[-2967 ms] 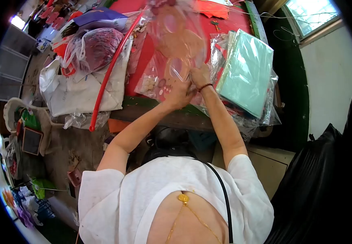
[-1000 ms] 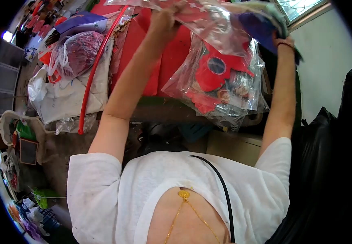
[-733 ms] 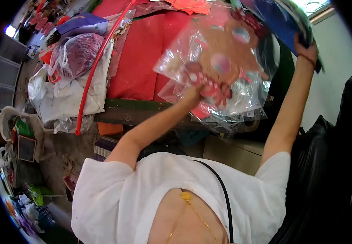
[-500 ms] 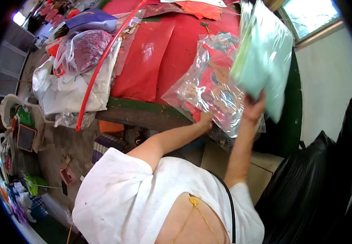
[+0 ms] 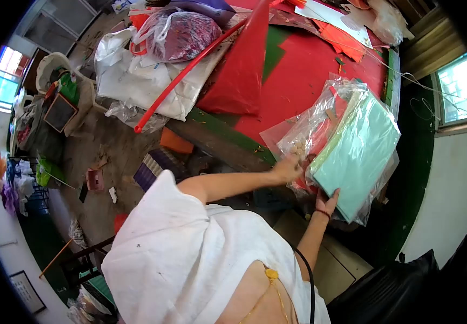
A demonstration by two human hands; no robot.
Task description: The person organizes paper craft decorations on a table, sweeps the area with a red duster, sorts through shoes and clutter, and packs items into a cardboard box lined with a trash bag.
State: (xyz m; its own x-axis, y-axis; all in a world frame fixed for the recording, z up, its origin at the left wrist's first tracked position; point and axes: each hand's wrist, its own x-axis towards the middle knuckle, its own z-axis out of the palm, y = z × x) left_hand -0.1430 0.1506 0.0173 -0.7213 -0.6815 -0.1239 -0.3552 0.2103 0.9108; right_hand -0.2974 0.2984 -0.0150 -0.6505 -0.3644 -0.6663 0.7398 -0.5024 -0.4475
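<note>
A clear-wrapped packet of light green sheets lies tilted over a larger clear plastic bag with red and beige pieces inside, at the table's near right edge. My right hand grips the packet's lower corner, thumb on top and the other fingers hidden underneath. At the bag's lower left side is my left hand, its fingers curled and slightly blurred. What they hold, if anything, cannot be made out.
Red sheeting covers the green table. Left on it are a red tube, a white sack and a bag of dark red material. Black bags stand at lower right, a patterned box below the table edge.
The green packet has come down from a raised, upright position onto the clear bag, still in my right hand. My left hand is now at the bag's side. The camera view has turned.
</note>
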